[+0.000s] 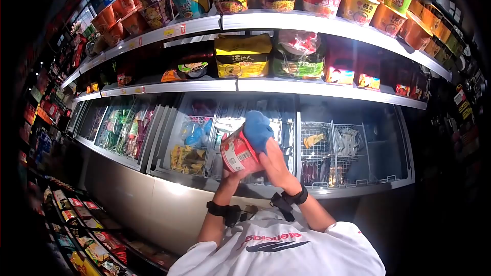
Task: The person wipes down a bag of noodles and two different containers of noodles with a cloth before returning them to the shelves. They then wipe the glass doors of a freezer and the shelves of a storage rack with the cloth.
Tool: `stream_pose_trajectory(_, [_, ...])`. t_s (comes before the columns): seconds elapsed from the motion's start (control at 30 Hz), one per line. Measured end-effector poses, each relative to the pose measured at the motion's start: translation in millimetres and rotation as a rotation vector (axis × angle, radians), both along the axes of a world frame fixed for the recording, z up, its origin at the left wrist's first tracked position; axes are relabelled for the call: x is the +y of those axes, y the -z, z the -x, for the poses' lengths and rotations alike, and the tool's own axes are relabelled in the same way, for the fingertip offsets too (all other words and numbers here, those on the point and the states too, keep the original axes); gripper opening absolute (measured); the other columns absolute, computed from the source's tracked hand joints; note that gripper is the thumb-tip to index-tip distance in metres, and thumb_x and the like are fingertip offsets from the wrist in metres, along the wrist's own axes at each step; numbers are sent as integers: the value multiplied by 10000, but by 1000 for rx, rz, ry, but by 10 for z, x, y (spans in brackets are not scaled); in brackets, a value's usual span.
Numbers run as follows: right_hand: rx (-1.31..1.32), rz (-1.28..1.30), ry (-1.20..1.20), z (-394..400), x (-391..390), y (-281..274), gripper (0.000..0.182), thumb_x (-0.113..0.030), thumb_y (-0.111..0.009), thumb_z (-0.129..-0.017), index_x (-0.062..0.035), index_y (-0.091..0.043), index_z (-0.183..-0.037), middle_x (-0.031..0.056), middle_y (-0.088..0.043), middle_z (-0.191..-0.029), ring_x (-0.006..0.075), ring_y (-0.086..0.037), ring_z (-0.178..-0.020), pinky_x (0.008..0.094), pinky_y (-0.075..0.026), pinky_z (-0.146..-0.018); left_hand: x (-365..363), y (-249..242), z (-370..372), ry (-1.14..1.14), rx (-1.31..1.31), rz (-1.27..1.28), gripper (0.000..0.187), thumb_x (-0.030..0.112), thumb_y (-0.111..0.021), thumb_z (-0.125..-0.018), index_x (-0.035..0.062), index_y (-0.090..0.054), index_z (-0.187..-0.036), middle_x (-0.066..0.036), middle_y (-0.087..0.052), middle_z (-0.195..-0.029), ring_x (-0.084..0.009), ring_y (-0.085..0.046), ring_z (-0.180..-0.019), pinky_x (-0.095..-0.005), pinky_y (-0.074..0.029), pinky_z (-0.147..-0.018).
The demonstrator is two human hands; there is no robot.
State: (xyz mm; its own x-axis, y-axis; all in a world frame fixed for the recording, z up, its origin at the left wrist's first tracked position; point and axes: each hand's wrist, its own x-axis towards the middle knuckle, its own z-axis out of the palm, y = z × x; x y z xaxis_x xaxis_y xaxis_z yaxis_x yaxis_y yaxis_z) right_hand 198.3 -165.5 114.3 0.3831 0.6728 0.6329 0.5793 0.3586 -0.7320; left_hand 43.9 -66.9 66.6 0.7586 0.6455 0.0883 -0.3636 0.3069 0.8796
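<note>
In front of my chest, over the freezer's glass lid, I hold a red instant noodle cup point(239, 153), tilted, with a barcode on its side. My left hand point(233, 176) grips it from below; its fingers are mostly hidden behind the cup. A blue cloth point(258, 129) is in my right hand point(276, 164), pressed against the top and right side of the cup. The cloth covers part of the cup and of my right fingers.
A chest freezer point(353, 186) with sliding glass lids and wire baskets stands before me. Above it, a lower shelf point(286, 86) carries noodle packs, and an upper shelf point(286, 19) carries stacked noodle cups. Packaged goods point(84, 225) line the lower left.
</note>
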Motion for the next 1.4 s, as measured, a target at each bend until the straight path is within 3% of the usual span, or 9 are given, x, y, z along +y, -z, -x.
stream_pose_trajectory(0.13, [60, -5, -3, 47, -49, 196, 302, -204, -475, -1010, 64, -573, -1108, 249, -544, -1101, 462, -482, -1025, 486, -401, -926, 195, -297, 37, -3, 115, -245, 1116, 217, -897, -644, 65, -254, -1543, -110, -418, -1458, -249, -432, -1377, -403, -369, -1163])
stream_pose_trajectory(0.5, [375, -18, 85, -9, -24, 245, 281, -124, -508, -1044, 70, -619, -1212, 233, -635, -1185, 413, -578, -1081, 403, -451, -1004, 235, -324, -50, -385, 115, -196, 985, 265, -897, -697, 65, -341, -1485, -123, -476, -1406, -249, -513, -1296, -397, -424, -1112])
stream_pose_trajectory(0.57, [588, -3, 90, -130, -16, 367, 335, -222, -488, -1094, 50, -623, -1234, 111, -664, -1116, 201, -606, -1007, 349, -473, -941, 254, -140, -135, -406, -102, 45, 896, 258, -799, -851, 66, -305, -1574, -118, -451, -1527, -284, -480, -1393, -432, -381, -1180])
stream_pose_trajectory(0.67, [1140, 83, -113, -317, -93, 453, 379, -368, -558, -1085, -45, -641, -1266, -12, -648, -1154, 76, -562, -1067, 262, -425, -977, 299, -139, -328, -329, -302, 220, 822, 311, -724, -956, 75, -278, -1604, -132, -421, -1591, -291, -455, -1439, -469, -348, -1213])
stream_pose_trajectory(0.8, [1092, 105, -203, -372, -175, 456, 383, -355, -555, -1085, -58, -603, -1322, -9, -647, -1217, 92, -564, -1131, 282, -428, -1005, 162, 64, -801, -524, -92, -48, 916, 357, -761, -915, 34, -253, -1605, -135, -438, -1559, -274, -465, -1407, -441, -340, -1200])
stream_pose_trajectory(0.97, [1307, -87, -117, -661, -309, 351, 361, -313, -561, -1084, -13, -643, -1267, 26, -669, -1228, 115, -581, -1148, 318, -422, -1043, 71, -538, -868, -69, 54, -373, 816, 198, -953, -686, 18, -540, -1367, -105, -667, -1255, -206, -651, -1164, -368, -527, -1001])
stream_pose_trajectory(1.2, [1309, -208, -116, -1072, -495, 486, 395, -318, -513, -1102, -55, -532, -1396, 95, -622, -1367, 208, -600, -1256, 393, -472, -1070, 59, -1123, -1290, -99, 130, -872, 860, 175, -979, -657, 8, -542, -1379, -81, -690, -1257, -172, -664, -1128, -351, -551, -958])
stream_pose_trajectory(1.23, [1310, -244, -135, -1053, -564, 247, 424, -320, -496, -1106, -40, -521, -1423, 102, -620, -1383, 219, -601, -1268, 400, -468, -1087, 21, -1249, -1422, -108, 29, -727, 825, 171, -967, -680, 6, -549, -1372, -86, -694, -1251, -175, -666, -1124, -350, -550, -956])
stream_pose_trajectory(1.4, [1371, -180, -193, -1178, -835, 227, 456, -324, -489, -1106, -25, -514, -1450, 119, -619, -1399, 242, -610, -1277, 408, -480, -1095, 45, -2751, -2275, -259, -213, -1026, 610, 236, -882, -823, -20, -631, -1317, -110, -727, -1221, -176, -704, -1096, -348, -579, -931])
